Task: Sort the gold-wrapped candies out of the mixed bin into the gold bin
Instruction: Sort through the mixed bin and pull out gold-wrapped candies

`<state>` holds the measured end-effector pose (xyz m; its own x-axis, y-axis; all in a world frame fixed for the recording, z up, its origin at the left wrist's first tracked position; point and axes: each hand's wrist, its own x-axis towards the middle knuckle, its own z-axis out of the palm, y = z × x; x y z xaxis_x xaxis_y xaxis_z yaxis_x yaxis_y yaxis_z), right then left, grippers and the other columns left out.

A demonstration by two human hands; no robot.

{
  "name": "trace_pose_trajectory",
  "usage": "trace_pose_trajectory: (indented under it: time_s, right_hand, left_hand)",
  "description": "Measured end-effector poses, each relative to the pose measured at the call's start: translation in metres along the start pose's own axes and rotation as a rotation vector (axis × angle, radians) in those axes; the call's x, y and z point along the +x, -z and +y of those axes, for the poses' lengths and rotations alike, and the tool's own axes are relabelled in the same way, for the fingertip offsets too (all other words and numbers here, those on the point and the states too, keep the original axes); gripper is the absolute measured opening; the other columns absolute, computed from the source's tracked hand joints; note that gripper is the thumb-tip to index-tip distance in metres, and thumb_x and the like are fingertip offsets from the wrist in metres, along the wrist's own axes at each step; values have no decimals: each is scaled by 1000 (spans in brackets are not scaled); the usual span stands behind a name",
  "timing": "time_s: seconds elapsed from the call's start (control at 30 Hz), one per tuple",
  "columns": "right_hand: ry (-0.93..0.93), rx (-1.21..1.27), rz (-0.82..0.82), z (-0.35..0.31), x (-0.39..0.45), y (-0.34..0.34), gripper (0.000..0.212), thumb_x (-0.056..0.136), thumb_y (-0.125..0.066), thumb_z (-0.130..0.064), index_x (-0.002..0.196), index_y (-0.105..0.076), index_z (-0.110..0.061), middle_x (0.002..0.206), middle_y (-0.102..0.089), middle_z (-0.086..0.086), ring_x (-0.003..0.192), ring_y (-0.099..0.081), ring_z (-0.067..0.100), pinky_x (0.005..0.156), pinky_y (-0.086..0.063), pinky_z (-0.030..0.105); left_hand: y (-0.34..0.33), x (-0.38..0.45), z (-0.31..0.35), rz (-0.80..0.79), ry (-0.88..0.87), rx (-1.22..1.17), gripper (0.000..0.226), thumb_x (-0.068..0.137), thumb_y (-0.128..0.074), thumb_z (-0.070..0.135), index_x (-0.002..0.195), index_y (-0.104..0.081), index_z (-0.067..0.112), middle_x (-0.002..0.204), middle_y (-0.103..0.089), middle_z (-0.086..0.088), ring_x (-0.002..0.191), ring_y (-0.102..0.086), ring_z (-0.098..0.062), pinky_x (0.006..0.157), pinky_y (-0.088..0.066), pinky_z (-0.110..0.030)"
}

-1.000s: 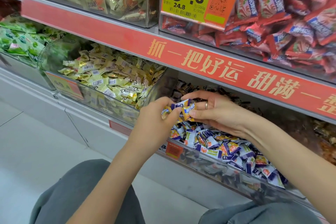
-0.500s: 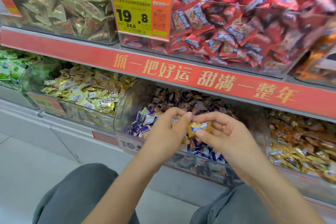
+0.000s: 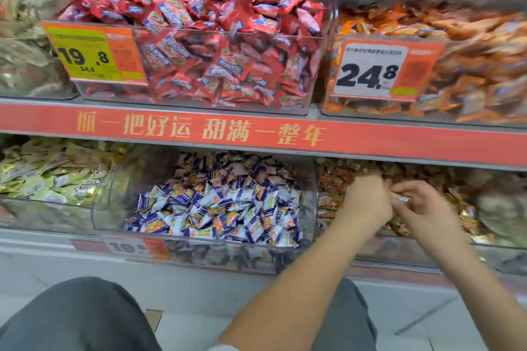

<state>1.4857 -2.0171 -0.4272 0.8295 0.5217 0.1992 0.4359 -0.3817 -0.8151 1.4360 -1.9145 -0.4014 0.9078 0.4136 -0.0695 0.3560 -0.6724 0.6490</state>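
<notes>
Both hands are held over the gold bin, right of the mixed bin.

A gold-wrapped candy is pinched in the fingers of the right hand, above the gold pile. The left hand is seen just beside it, curled, knuckles toward the camera; whether anything is held in it cannot be told. The mixed bin is filled with purple-and-white wrappers.

mixed bin: clear glossy plastic | candies: shiny foil wrappers
</notes>
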Motion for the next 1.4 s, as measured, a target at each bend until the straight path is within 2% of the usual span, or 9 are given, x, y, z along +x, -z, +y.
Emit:
trace_pose_trajectory:
  time_s: [0.13, 0.3, 0.5, 0.57, 0.63, 0.7, 0.8, 1.07, 1.4]
  right_hand:
    - [-36, -633, -418, 10, 21, -10, 67, 91, -36, -42, 149, -19, -10, 153, -27, 14, 144, -15, 34, 112, -15, 47]
    - [-10, -909, -908, -6, 41, -34, 55, 101, -34, -29, 152, -16, -19, 158, -14, -1, 147, -4, 20, 117, 2, 51]
    - [-10, -905, -764, 26, 73, -20, 55, 98, -31, -56, 146, -4, -53, 158, 12, -16, 148, 5, 18, 115, 3, 52]
    - [-89, -649, -723, 26, 74, -19, 53, 99, -44, -38, 145, -21, -50, 160, -10, -3, 141, -30, 23, 111, -27, 41]
    - [-48, -459, -566, 17, 62, -17, 46, 94, -44, -20, 132, -48, -46, 131, -59, 9, 85, -65, 17, 72, -49, 30]
    - [83, -432, -304, -2, 41, -14, 40, 91, -38, -14, 109, -64, -39, 83, -71, 6, 52, -52, 14, 53, -39, 27]
    - [377, -329, -70, -45, -8, -28, 33, 81, -33, -12, 84, -61, -30, 77, -62, -12, 69, -51, 11, 64, -35, 28]
    - [826, -520, -611, -171, -24, -163, 42, 93, -37, 2, 125, -58, -16, 124, -59, 2, 118, -43, 19, 93, -42, 36]
    - [560, -933, -883, -181, 110, -342, 77, 80, -75, -16, 144, -34, -7, 148, -37, 10, 132, -39, 27, 101, -35, 29]
  left_hand:
    - [0, 6, -10, -225, 118, 243, 59, 99, -35, 26, 148, -10, 6, 150, -15, -29, 138, -16, -47, 115, -13, -56]
    - [18, -35, -22, -46, -111, 251, 26, 93, -42, 6, 117, -50, 1, 121, -48, -20, 115, -46, -39, 93, -43, -48]
    - [52, -82, -65, 309, -370, 130, 26, 93, -41, 9, 104, -64, 10, 104, -62, -2, 105, -50, -19, 86, -44, -36]
    - [64, -94, -89, 404, -371, 133, 27, 90, -39, 14, 94, -66, 12, 93, -63, 2, 96, -50, -13, 81, -42, -29]
    - [76, -106, -116, 453, -322, 149, 27, 88, -39, 17, 89, -66, 13, 88, -63, 4, 91, -49, -9, 77, -41, -25]
    - [91, -118, -141, 489, -245, 181, 27, 87, -40, 20, 88, -66, 15, 86, -63, 6, 89, -52, -11, 75, -45, -28]
    - [113, -140, -177, 567, -108, 198, 20, 86, -46, 13, 85, -66, 15, 83, -61, 7, 84, -55, -16, 69, -41, -27]
    - [148, -188, -235, 553, 143, 269, 23, 80, -45, 23, 84, -67, 18, 74, -65, 8, 78, -58, -18, 67, -45, -31]
    - [171, -202, -261, 380, 117, 365, 34, 98, -31, 46, 94, -56, 23, 91, -59, 7, 89, -55, -14, 74, -42, -30]
